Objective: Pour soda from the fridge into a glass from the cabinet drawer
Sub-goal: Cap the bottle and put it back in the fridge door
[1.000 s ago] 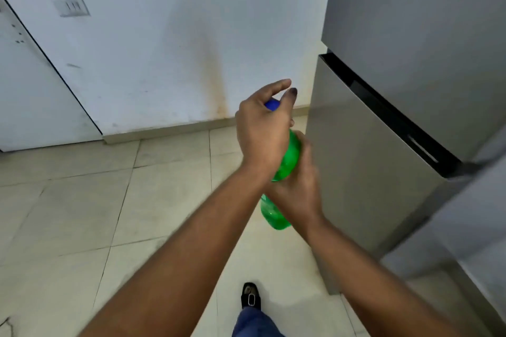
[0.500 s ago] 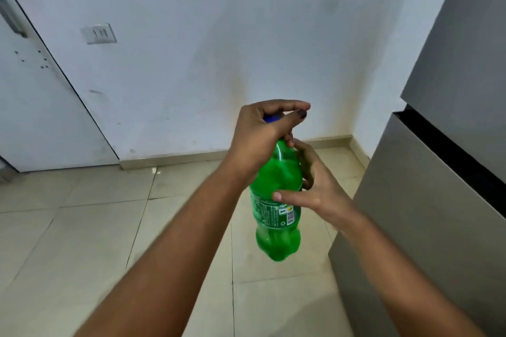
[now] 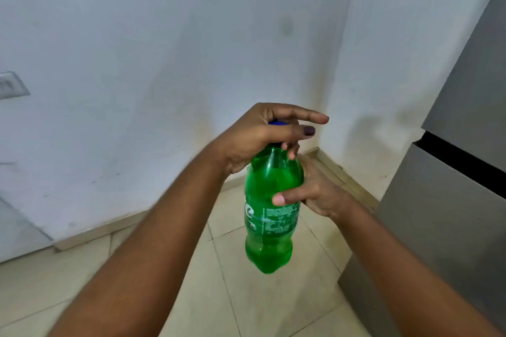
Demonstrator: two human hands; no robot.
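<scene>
A green plastic soda bottle (image 3: 269, 216) with a blue cap (image 3: 277, 123) is held upright in the air in front of me, over the floor. My left hand (image 3: 254, 139) is wrapped over the cap and neck from above, with the forefinger stretched out to the right. My right hand (image 3: 315, 191) grips the bottle's upper body from the right side, its thumb pressed on the front just above the label. No glass is in view.
The grey fridge (image 3: 449, 194) stands closed at the right, its dark door gap level with my hands. White walls meet in a corner behind the bottle. Beige floor tiles (image 3: 82, 276) spread below. A wall switch plate (image 3: 11, 87) is at the far left.
The view has swung left, so the fridge sits further right. Both hands have kept their hold and the bottle has come upright, with my left forefinger stretching out over the cap.
</scene>
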